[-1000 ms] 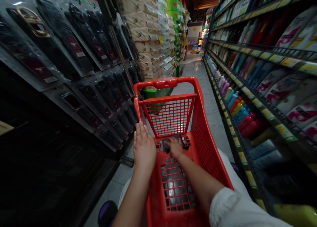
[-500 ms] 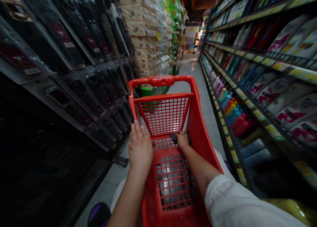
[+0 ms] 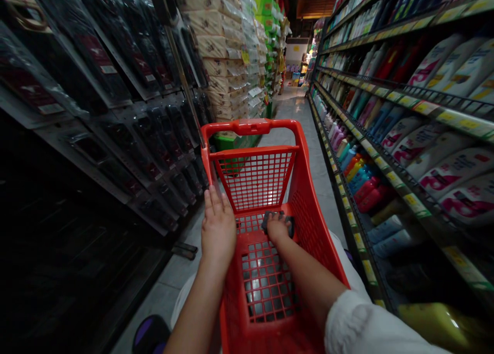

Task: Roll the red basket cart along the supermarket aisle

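Nearest to us, our white sleeve (image 3: 366, 323) covers the right upper arm, and a purple shoe tip (image 3: 148, 336) shows on the tiled floor (image 3: 175, 277) at lower left. Both forearms reach forward over the red cart (image 3: 309, 225).

Our left hand (image 3: 217, 228) lies palm down on the cart's left rim, its fingers (image 3: 214, 197) straight and pressed together, pointing away from us and holding nothing. Our right hand (image 3: 277, 227) reaches down inside the basket and rests on a small dark item (image 3: 287, 223) lying on the grid floor at the far end, just below the mesh back panel (image 3: 254, 176). The fingers curl over the item; we cannot tell whether they truly pinch it or only press on it, since the hand hides most of it.

Beyond the panel the cart's red handle bar (image 3: 250, 126) arches across the aisle.

To our left hang rows of dark blister packs (image 3: 127, 50) on a pegboard display, and further along stand stacked beige tissue packs (image 3: 219, 45). To our right run shelves (image 3: 389, 91) of bottles and white refill pouches (image 3: 459, 163) with yellow price tags along the edges. The aisle ends far ahead in a brighter area.
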`<action>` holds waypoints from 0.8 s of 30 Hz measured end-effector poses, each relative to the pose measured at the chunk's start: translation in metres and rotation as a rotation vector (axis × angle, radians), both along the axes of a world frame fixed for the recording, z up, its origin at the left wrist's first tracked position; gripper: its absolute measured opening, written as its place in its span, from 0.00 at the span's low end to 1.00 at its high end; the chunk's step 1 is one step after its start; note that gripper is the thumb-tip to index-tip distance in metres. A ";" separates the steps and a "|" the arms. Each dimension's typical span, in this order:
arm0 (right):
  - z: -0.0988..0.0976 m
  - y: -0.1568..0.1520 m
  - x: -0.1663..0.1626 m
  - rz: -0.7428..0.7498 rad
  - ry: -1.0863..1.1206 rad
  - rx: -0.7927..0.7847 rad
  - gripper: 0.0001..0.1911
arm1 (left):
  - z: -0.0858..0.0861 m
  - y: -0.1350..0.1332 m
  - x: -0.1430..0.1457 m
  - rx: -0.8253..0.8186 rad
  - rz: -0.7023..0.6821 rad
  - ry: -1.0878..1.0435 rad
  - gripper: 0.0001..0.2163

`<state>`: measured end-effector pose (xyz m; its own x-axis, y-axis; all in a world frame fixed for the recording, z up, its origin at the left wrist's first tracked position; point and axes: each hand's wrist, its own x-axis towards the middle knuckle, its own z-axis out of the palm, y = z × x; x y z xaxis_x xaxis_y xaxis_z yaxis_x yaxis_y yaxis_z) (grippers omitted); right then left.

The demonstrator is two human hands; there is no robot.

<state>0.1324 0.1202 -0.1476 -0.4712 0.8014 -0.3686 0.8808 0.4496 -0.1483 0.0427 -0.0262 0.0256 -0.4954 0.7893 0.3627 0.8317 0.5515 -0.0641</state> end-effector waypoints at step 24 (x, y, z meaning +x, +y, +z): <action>-0.001 -0.009 -0.001 0.168 0.125 0.042 0.40 | -0.015 -0.006 -0.014 0.082 -0.108 -0.058 0.26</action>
